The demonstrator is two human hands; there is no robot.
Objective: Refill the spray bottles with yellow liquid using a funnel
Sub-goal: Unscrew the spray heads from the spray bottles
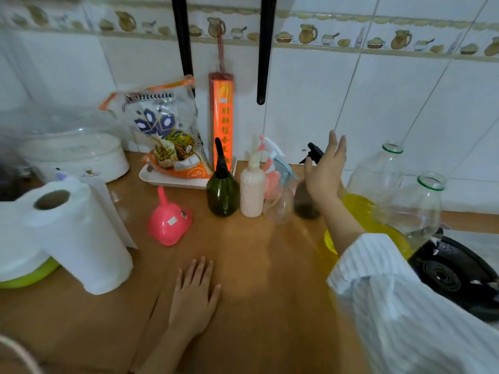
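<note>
Left hand [194, 295] flat; four spray bottles [222, 184], one funnel [168, 220], two jugs [378, 184].

Your right arm wears a loose sleeve [399, 306]. It is white with thin, pale blue stripes, and the cuff ends partway up your arm. Your right hand [325, 171] is bare. Your left hand [194, 295] is bare too, and that arm has no sleeve that shows. You wear no rings.
</note>
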